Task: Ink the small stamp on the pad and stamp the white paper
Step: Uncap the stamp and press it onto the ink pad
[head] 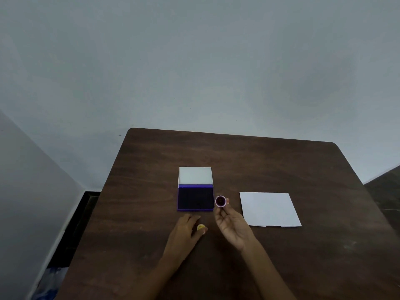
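The ink pad (195, 199) lies open on the dark wooden table (281, 165), its dark blue pad facing up and its white lid (195, 176) tilted back behind it. My right hand (232, 226) holds the small round stamp (220, 201) by its fingertips, the inked face turned up toward me, just right of the pad. My left hand (187, 231) rests on the table below the pad, fingers closed on a small yellow cap (200, 227). The white paper (269, 208) lies flat to the right of the stamp.
The table's far edge meets a pale wall. Beyond the table's left edge is a dark floor strip, with a blue-and-white bundle (50, 282) at the lower left. Bare tabletop surrounds the pad and paper.
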A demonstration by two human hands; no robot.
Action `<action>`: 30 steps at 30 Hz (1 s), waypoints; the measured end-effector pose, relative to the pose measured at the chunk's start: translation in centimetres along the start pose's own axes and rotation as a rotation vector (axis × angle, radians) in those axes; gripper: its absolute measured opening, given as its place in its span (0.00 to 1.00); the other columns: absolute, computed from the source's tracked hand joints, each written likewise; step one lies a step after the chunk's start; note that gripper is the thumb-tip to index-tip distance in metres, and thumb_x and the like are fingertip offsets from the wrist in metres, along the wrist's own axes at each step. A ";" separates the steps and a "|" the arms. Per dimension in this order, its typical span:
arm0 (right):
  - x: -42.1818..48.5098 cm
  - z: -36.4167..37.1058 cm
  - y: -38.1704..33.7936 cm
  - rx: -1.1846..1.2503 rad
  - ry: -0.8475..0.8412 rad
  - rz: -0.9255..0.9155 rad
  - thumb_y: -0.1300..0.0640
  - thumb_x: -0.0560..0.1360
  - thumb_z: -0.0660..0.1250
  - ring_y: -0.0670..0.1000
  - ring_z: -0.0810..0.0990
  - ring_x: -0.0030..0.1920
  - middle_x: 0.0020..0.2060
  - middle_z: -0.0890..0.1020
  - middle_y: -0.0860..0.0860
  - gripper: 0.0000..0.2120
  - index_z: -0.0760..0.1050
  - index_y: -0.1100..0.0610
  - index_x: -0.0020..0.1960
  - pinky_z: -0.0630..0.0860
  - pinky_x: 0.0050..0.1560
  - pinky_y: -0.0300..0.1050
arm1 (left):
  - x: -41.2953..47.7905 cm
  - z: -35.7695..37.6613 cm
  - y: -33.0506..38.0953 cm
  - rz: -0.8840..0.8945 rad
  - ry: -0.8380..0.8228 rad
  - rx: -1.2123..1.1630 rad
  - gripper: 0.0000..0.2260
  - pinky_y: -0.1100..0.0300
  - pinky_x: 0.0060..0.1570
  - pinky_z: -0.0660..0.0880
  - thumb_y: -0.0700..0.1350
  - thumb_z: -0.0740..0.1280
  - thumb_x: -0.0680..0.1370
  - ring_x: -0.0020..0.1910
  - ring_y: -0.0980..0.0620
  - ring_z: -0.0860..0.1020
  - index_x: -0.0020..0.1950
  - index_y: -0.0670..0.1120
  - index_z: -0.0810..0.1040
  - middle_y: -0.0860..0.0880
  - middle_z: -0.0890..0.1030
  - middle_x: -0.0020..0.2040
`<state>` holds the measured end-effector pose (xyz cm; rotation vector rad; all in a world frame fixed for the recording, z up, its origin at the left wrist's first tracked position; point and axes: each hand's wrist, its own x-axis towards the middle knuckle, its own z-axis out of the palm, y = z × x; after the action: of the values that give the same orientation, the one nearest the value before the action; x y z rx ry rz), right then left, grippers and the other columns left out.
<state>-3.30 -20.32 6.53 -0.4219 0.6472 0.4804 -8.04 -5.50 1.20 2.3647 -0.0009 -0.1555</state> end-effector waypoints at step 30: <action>9.3 5.3 5.6 -1.809 0.182 -0.681 0.59 0.74 0.66 0.56 0.77 0.53 0.53 0.80 0.61 0.10 0.73 0.64 0.52 0.73 0.57 0.47 | 5.0 -1.4 -5.4 -0.032 0.114 0.401 0.37 0.55 0.70 0.39 0.66 0.54 0.74 0.75 0.51 0.47 0.75 0.48 0.44 0.48 0.50 0.77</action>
<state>2.55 -10.39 2.99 -2.3193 0.0219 0.2425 -3.14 -0.91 -2.15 2.7717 0.0658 -0.0371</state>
